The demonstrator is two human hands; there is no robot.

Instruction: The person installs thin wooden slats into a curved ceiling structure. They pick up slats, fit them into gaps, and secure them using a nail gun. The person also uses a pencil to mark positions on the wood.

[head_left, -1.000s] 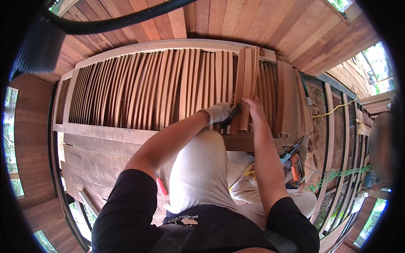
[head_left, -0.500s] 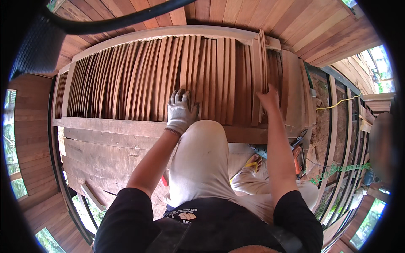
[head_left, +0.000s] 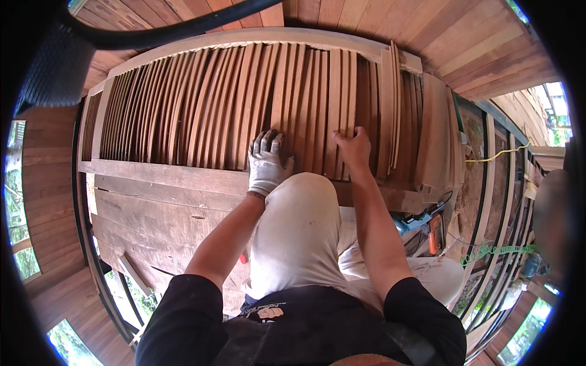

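Seen from above, looking down over white-trousered knees toward a wooden frame (head_left: 244, 38) filled with a row of thin reddish wooden slats (head_left: 201, 110) standing side by side. Gloved left hand (head_left: 267, 163) pressed flat on the lower ends of the slats near the middle of the row, fingers (head_left: 266, 141) spread and released, gripping nothing, slats lying directly under the palm and fingertips. Bare right hand (head_left: 353, 148) just to the right, also laid on the slats, fingers extended upward along one pale slat (head_left: 334, 104), thumb out to the left; not clenched, though whether the fingertips pinch a slat edge cannot be told. Both hands close together, touching neighbouring slats just above a broad horizontal plank (head_left: 165, 177) that crosses the frame's lower edge. At the right end of the row, several slats (head_left: 390, 110) standing proud and bunched, apart from both hands. Lower right, beside the knee, a blue power tool (head_left: 415, 222) and an orange tool (head_left: 433, 235) lying on the decking. Timber walls and planking all around.
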